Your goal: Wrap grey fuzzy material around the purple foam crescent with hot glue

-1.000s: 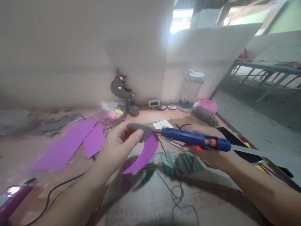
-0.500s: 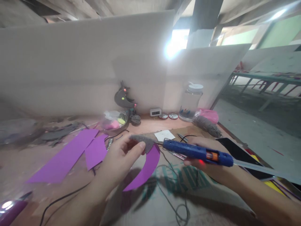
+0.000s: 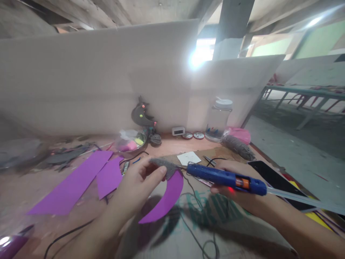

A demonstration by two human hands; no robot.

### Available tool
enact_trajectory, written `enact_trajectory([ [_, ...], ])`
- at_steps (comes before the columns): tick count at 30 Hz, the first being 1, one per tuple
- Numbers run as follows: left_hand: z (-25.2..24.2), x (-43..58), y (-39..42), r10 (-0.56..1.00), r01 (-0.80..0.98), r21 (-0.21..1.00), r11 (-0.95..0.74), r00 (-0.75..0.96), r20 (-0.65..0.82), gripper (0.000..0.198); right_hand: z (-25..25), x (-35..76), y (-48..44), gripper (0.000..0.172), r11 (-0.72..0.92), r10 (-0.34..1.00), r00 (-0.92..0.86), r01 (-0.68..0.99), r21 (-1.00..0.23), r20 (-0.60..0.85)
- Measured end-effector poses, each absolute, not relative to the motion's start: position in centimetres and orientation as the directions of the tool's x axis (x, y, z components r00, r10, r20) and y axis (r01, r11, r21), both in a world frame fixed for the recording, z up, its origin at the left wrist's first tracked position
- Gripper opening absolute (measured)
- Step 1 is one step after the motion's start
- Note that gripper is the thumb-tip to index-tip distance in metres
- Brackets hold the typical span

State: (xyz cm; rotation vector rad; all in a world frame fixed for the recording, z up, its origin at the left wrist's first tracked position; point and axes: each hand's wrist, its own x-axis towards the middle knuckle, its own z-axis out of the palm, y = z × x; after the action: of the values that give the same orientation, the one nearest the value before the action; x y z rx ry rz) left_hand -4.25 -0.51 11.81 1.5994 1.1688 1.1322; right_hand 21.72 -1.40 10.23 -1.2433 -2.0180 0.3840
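Note:
A purple paper crescent [image 3: 167,201], its upper end covered in grey yarn [image 3: 166,165], is pinched between the thumb and fingers of my left hand [image 3: 142,180]. Its bare purple tip hangs down to the left. My right hand [image 3: 233,176] is wrapped round a blue glue gun [image 3: 226,177] with a clear glue stick [image 3: 296,197] out of its back. The gun's nozzle [image 3: 182,167] meets the edge of the yarn-covered part. A strand of yarn [image 3: 192,187] trails down over the cardboard.
Purple paper pieces [image 3: 72,183] lie at the left. Behind stand a bowl [image 3: 142,145], a grey crescent ornament [image 3: 140,114], a small white clock [image 3: 178,131] and a clear jar [image 3: 217,122]. Grey yarn [image 3: 238,147] and a black phone [image 3: 280,183] lie at the right.
The view has tilted up slightly, so most things sit a little lower. Both hands keep their hold, and the nozzle stays at the yarn's edge.

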Motion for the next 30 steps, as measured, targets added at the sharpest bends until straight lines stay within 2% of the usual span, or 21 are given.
enact_trajectory([
  [5, 11.6, -4.4, -0.3, 0.964, 0.209, 0.951, -0.23, 0.184, 0.193, 0.012, 10.2, 21.6, -1.3, 0.044, 0.537, 0.838, -0.316, 0.624, -0.567, 0.445],
  [8, 11.4, -4.5, -0.1, 0.962, 0.191, 0.955, -0.228, 0.195, 0.191, 0.012, 10.4, 21.6, -1.5, 0.038, 0.502, 0.855, -0.265, 0.639, -0.583, 0.445],
  [12, 11.5, -4.7, 0.2, 0.973, 0.203, 0.955, -0.216, 0.129, 0.193, 0.014, 10.6, 22.1, -1.5, 0.028, 0.435, 0.889, -0.177, 0.613, -0.66, 0.422],
  [16, 12.2, -5.6, 0.4, 0.974, 0.208, 0.952, -0.225, 0.064, 0.216, 0.013, 10.0, 22.7, 0.1, 0.02, 0.428, 0.899, -0.173, 0.543, -0.722, 0.403],
  [22, 12.9, -6.9, 0.4, 0.972, 0.179, 0.958, -0.226, -0.028, 0.234, 0.012, 7.6, 22.8, 3.8, 0.023, 0.373, 0.923, -0.219, 0.713, -0.593, 0.318],
  [30, 13.7, -5.9, -0.6, 0.968, 0.109, 0.963, -0.248, -0.016, 0.251, 0.009, 5.9, 23.1, 6.7, 0.025, 0.495, 0.864, -0.451, 0.684, -0.536, 0.222],
])
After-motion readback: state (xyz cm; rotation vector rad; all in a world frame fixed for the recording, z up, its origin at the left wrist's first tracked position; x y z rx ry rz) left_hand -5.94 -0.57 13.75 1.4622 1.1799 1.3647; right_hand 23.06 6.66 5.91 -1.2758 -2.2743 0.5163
